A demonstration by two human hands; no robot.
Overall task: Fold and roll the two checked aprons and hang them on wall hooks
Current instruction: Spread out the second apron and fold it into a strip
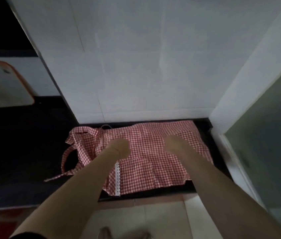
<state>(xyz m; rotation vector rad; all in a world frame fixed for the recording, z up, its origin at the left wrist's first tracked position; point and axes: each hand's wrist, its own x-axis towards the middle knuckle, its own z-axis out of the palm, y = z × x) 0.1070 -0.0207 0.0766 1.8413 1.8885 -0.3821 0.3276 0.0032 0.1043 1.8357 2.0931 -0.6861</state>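
Observation:
One red-and-white checked apron (146, 157) lies spread on a dark counter (24, 152), up against the white wall. A white lace strip runs along its near left part, and its bib and straps (77, 144) are bunched at the left, with one strap trailing over the counter. My left hand (119, 148) rests on the apron's left-middle. My right hand (176, 144) rests on its middle, about a hand's width to the right. Both hands are blurred and seen from behind the wrists, so the fingers are hidden. No second apron or hook shows.
A white tiled wall (153, 66) rises directly behind the counter. A grey-green panel with a white frame (265, 152) closes the right side. A white board with an orange rim (3, 83) stands at the far left. Pale floor (144, 221) shows below the counter edge.

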